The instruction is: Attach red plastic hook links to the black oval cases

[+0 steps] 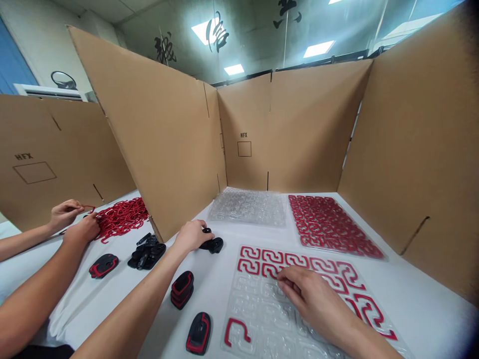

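On the left of the white table, my left hand [192,235] has its fingers curled over a small heap of black plastic parts [214,245], gripping one of them; its fingertips are partly hidden. My right hand [305,289] reaches over a clear blister tray [247,293], thumb and forefinger pinched at a red hook-shaped strip [268,269] in the second row. Red strips fill the tray's back rows and part of its right side. One single red strip [237,330] lies in the front left pocket. Between my arms stand stacked black-and-red pieces [182,290] and another black-and-red piece [198,334].
Clear trays [247,207] lie stacked at the back, beside a tray full of red strips [333,224]. Cardboard walls [299,124] surround the table. Left of the divider, a co-worker's hands [77,219] work near a red strip pile [123,217] and black parts [146,253].
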{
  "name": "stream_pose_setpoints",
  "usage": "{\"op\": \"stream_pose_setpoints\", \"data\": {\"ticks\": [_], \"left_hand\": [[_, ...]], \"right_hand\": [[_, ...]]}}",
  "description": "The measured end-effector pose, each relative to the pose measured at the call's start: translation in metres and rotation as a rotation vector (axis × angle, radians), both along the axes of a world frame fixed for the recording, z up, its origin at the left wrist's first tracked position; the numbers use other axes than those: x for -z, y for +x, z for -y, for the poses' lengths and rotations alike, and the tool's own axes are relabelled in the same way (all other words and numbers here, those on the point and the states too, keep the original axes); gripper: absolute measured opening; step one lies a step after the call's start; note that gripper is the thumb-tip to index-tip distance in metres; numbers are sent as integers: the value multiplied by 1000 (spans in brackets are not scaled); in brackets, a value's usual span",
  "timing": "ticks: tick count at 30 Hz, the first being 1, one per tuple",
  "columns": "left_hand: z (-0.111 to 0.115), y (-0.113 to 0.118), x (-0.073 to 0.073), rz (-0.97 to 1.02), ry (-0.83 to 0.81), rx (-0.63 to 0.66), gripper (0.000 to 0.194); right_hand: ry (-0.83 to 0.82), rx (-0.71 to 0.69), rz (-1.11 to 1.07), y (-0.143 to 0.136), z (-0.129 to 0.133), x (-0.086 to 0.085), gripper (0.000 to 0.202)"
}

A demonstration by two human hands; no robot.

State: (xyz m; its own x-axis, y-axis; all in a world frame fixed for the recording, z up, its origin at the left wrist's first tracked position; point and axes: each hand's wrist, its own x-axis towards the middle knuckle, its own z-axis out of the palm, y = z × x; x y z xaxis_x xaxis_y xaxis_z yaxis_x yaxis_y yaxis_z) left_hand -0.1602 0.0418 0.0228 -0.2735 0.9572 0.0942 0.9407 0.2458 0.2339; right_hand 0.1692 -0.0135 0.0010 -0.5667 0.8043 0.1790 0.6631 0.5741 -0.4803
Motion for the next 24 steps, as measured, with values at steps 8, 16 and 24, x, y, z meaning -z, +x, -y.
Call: {"op": "stream_pose_setpoints", "data": {"ticks": [8,16,24], "left_hand": [[-3,1,-1,-7,-5,-9,37],[1,1,-5,-16,50,8,39],[18,45,-1,-72,108,235,33]], "right_hand": [[4,-10,9,1,-2,3,23],[17,-18,18,1,-2,4,21],[17,-18,21,2,-2,5,21]]}}
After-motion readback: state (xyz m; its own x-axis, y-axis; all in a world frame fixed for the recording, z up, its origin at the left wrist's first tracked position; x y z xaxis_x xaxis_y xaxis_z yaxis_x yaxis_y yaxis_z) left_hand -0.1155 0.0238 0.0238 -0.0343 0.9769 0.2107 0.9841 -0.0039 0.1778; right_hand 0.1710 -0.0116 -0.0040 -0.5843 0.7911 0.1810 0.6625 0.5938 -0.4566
